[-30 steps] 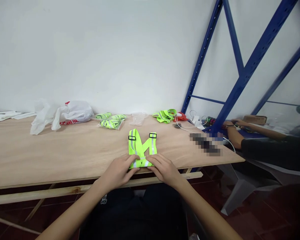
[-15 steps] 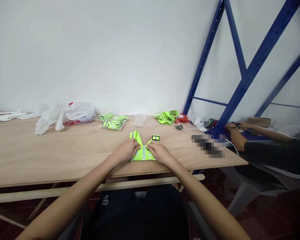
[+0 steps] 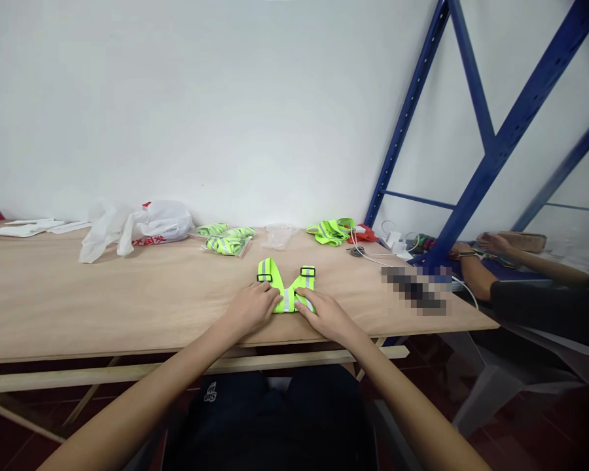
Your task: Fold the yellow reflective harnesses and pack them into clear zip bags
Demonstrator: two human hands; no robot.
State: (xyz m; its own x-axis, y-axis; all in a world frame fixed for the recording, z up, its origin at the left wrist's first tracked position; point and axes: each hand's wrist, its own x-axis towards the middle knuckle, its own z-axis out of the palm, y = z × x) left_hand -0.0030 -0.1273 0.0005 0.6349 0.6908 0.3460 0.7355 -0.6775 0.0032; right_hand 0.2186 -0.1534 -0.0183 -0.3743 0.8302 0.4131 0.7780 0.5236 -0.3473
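Note:
A neon yellow-green reflective strap vest [image 3: 286, 299] with silver stripes lies folded on the wooden table [image 3: 142, 307] in front of me. Two strap loops with black buckles point away from me at its far side. My left hand [image 3: 254, 307] has its fingers curled over the left part of the vest. On the other side, my right hand [image 3: 328, 315] grips the right part between thumb and fingers. The fingers hide portions of the folded straps.
Bagged reflective straps [image 3: 226, 242], a clear plastic bag [image 3: 277, 237] and white carrier bags [image 3: 164, 221] lie along the wall. Loose green straps [image 3: 330, 231] and a white cable [image 3: 366, 256] sit to the right. Beside the blue rack [image 3: 471, 190] another person's arms [image 3: 476, 275] are at work.
Both hands have shifted slightly toward me over the vest, and the right thumb now sits lower on it. Both buckles now show at the loops. The view has turned slightly left.

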